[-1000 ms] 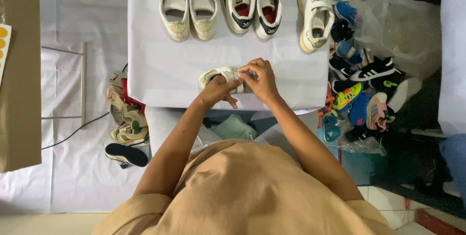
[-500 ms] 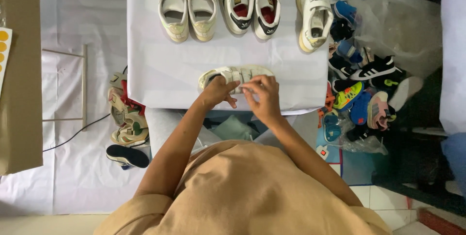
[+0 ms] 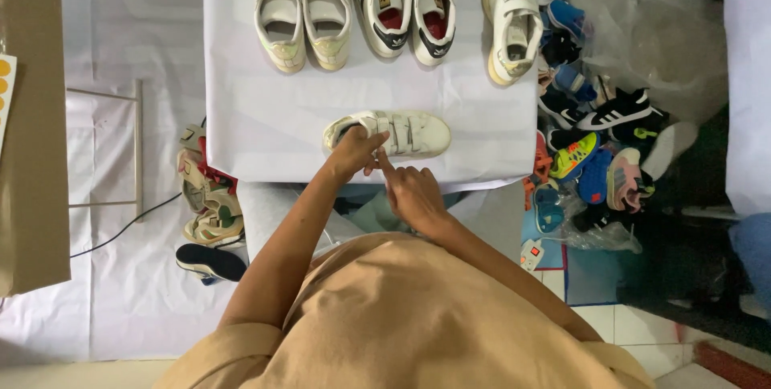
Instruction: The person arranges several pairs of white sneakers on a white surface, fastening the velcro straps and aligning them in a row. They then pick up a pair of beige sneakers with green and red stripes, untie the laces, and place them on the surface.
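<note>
A cream strap-fastened shoe lies on its side near the front edge of the white-covered table, toe to the right. My left hand rests on its heel end, fingers curled over the opening. Just below the shoe, my right hand has its index finger stretched up to the shoe's lower edge and holds nothing. Along the table's far edge stand a cream pair, a white pair with black stripes and a single cream shoe.
A heap of colourful shoes and a clear plastic bag lie on the floor to the right. More shoes lie left of the table. A cardboard box stands at far left. A power strip lies by my right side.
My right hand has come off the top of the shoe and dropped toward me, leaving the whole shoe uncovered. The left hand has stayed at the heel.
</note>
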